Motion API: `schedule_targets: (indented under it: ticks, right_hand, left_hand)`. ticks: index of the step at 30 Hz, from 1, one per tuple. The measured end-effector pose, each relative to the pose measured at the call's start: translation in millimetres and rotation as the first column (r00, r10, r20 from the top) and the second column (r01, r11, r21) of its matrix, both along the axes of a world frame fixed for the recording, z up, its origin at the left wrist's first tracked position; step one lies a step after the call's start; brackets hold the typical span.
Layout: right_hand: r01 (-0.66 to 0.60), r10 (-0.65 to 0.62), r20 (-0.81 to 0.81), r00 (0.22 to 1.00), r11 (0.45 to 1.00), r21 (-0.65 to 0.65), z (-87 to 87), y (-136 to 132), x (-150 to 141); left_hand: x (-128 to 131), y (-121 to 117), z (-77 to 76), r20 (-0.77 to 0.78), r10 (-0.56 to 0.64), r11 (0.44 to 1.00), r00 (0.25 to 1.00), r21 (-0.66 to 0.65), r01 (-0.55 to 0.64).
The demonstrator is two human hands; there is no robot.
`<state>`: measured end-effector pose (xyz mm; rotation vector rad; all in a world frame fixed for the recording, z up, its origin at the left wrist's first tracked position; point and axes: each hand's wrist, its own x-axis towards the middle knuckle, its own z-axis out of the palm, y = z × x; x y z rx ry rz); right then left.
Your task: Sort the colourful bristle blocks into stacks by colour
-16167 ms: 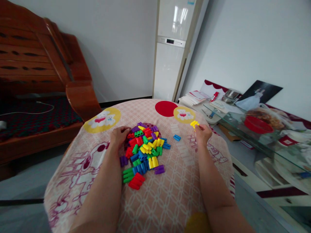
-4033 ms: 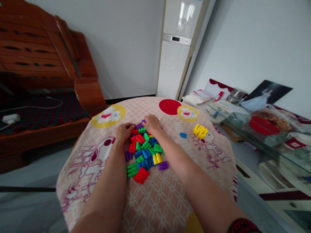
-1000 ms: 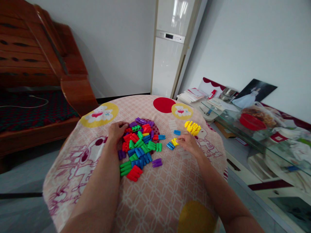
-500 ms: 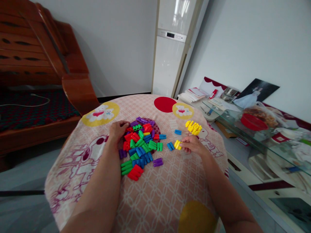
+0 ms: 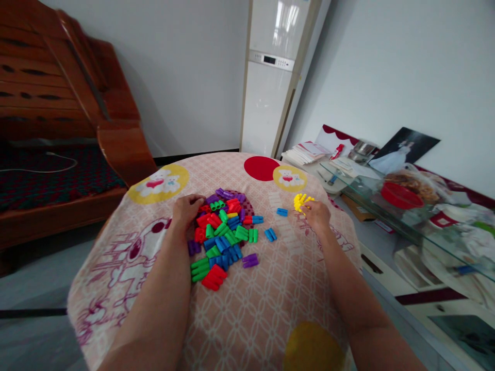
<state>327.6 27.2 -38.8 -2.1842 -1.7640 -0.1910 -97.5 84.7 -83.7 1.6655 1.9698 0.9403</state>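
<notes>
Right hand [image 5: 319, 215]: thumb and fingers nearly together, at the yellow toy blocks [image 5: 298, 202], right side of tablecloth [image 5: 247, 319]; can't tell if one is pinched. Left hand [image 5: 184, 208]: loosely curled at left edge of mixed-color block pile [image 5: 222, 232], hold unclear. Two blue blocks [image 5: 282, 212] between. Air conditioner panel [image 5: 270, 60] markings too small to read.
</notes>
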Motion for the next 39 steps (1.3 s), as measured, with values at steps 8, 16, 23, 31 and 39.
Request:
schedule_targets:
  ticks: [8, 16, 23, 31, 39]
  right_hand:
    - [0.151, -0.151, -0.005, 0.989, 0.989, 0.011, -1.1, -3, -7]
    - [-0.307, 0.309, -0.092, 0.947, 0.951, 0.038, 10.0, -15, -73]
    - [-0.730, 0.722, -0.162, 0.672, 0.683, 0.019, 1.6, -4, -163]
    - [-0.728, 0.736, -0.004, 0.677, 0.670, -0.146, 2.4, 10, -208]
    - [-0.725, 0.734, -0.024, 0.679, 0.664, -0.182, 9.9, 9, -197]
  left_hand:
    - [0, -1, 2.5, 0.001, -0.007, 1.000, 1.000, 0.008, 0.007]
    - [2, -2, 4.0, 0.008, 0.002, 1.000, 1.000, 0.008, -0.003]
    - [3, -4, 5.9, 0.018, 0.002, 1.000, 1.000, 0.002, -0.002]
    - [4, -5, 6.9, 0.030, 0.007, 1.000, 1.000, -0.004, -0.007]
    - [5, -5, 6.6, 0.029, 0.015, 1.000, 0.999, -0.018, -0.014]
